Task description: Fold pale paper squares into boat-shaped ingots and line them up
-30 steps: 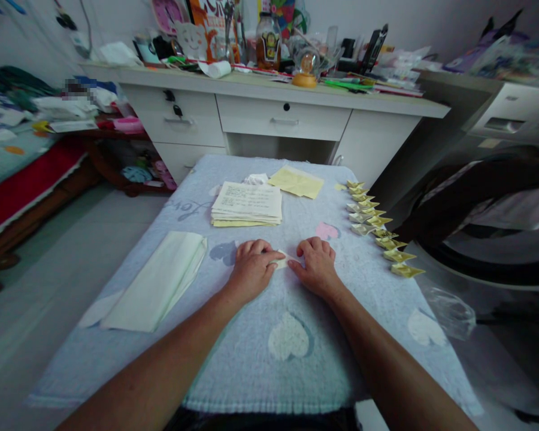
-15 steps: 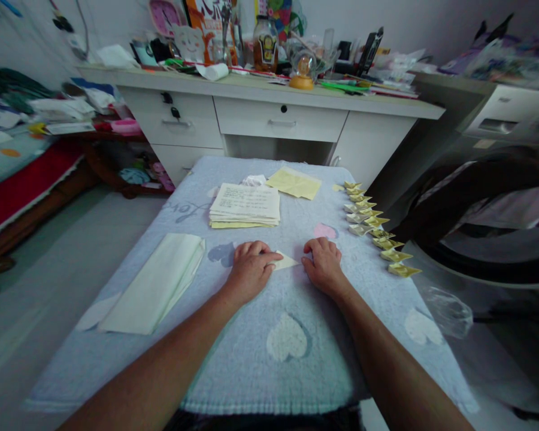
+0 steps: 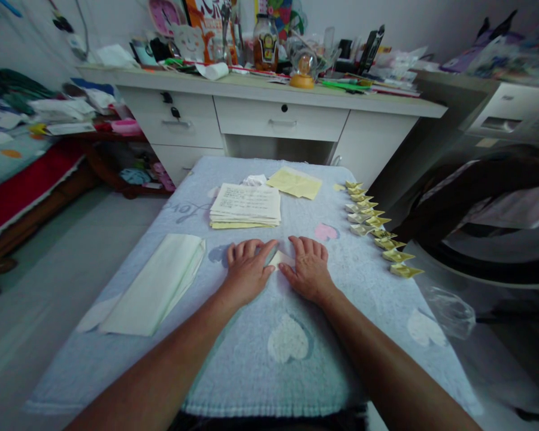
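Observation:
A small pale folded piece of paper lies on the cloth between my two hands, its sides partly covered by my fingers. My left hand rests flat at its left side, fingers spread, with the thumb at the paper's edge. From the other side my right hand lies over the paper's right part, fingers stretched forward and thumb touching it. Neither hand is closed. Behind them sits a stack of handwritten sheets. Several small folded paper boats stand in a row along the table's right side.
A blue cloth with hearts covers the table. A folded white sheet lies at left. Yellow paper and a crumpled white paper are at the back. A cluttered desk stands beyond; a washing machine is at right.
My right hand has moved left onto the paper and its curled fingers have straightened. My left index finger has lifted away from its thumb, and those fingers have spread.

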Action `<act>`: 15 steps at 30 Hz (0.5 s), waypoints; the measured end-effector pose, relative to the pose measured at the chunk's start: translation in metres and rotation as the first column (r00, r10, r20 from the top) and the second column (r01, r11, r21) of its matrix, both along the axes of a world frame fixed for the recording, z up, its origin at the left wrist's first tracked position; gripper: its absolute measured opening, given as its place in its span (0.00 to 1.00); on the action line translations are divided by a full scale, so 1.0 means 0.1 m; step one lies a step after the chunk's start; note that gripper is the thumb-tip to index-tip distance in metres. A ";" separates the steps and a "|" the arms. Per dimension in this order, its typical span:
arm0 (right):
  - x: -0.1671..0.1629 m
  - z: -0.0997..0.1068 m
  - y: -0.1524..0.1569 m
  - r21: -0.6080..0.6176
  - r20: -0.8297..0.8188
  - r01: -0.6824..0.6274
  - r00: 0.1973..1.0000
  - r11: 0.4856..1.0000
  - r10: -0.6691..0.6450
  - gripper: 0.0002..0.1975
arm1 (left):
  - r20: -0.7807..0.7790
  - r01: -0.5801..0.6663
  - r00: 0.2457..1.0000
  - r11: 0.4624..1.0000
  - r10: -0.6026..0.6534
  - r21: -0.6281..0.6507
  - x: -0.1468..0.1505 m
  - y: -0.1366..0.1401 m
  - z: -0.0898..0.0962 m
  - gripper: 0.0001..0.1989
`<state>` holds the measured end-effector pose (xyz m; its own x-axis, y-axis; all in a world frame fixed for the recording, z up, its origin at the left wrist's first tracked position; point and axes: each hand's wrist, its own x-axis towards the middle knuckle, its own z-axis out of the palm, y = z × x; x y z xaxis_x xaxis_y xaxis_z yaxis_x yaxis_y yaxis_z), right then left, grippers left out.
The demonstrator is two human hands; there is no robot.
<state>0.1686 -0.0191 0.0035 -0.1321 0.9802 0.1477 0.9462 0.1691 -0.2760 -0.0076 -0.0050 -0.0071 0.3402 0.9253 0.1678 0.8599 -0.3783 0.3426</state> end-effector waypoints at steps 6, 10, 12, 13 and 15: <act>0.04 0.02 0.01 -0.031 -0.017 0.006 1.000 0.999 -0.006 0.33 | -0.045 -0.021 0.999 0.997 0.018 -0.075 -0.12 0.00 0.04 0.27; 0.08 0.01 0.02 -0.045 -0.029 0.022 0.999 0.999 -0.024 0.33 | -0.043 -0.001 0.999 0.995 -0.003 -0.103 -0.16 0.01 0.06 0.27; 0.12 0.01 0.02 -0.054 -0.036 0.030 0.999 0.998 -0.032 0.34 | -0.041 0.006 0.999 0.993 -0.011 -0.117 -0.17 0.01 0.05 0.28; 0.14 0.01 0.02 -0.059 -0.038 0.035 0.999 0.998 -0.037 0.34 | -0.038 0.010 0.999 0.993 -0.015 -0.120 -0.18 0.01 0.06 0.28; 0.18 0.01 0.03 -0.069 -0.039 0.048 0.998 0.996 -0.051 0.34 | -0.026 0.024 0.999 0.993 -0.027 -0.112 -0.20 0.02 0.07 0.29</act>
<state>0.1865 -0.0165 0.0040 -0.0785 0.9933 0.0848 0.9406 0.1020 -0.3238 -0.0272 -0.0034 -0.0005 0.3674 0.9285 0.0545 0.8598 -0.3614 0.3606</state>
